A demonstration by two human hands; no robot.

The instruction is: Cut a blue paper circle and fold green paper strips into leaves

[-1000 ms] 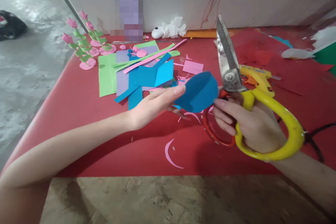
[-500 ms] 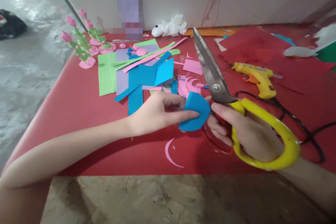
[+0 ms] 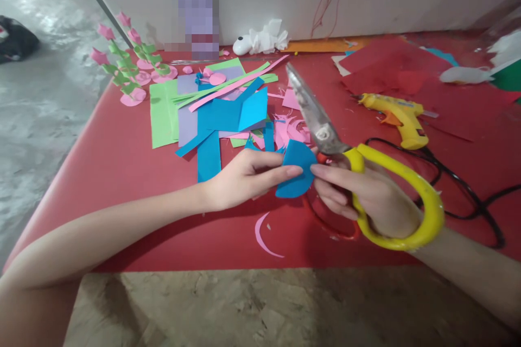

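Note:
A half-round piece of blue paper (image 3: 295, 180) is pinched between the thumb and fingers of my left hand (image 3: 256, 173). My right hand (image 3: 366, 190) has large scissors (image 3: 325, 133) around it, their yellow handle over the back of the hand and blades pointing up and away. Its index fingertip touches the right edge of the blue paper. Beyond my left hand lie blue paper sheets and strips (image 3: 222, 115), with pink paper scraps (image 3: 290, 129) beside them. A thin pink paper crescent (image 3: 262, 236) rests near the table's front edge.
Pink paper flowers on green stems (image 3: 132, 62) stand at the table's (image 3: 134, 173) back left. To the right lies a yellow glue gun (image 3: 401, 116) with a black cord (image 3: 459, 190). Red paper sheets (image 3: 391, 65) and a white crumpled item (image 3: 262, 39) lie by the wall.
My right hand and the scissors have shifted left and tilted slightly, the index finger now at the blue paper's edge. The paper has turned a little in my left hand.

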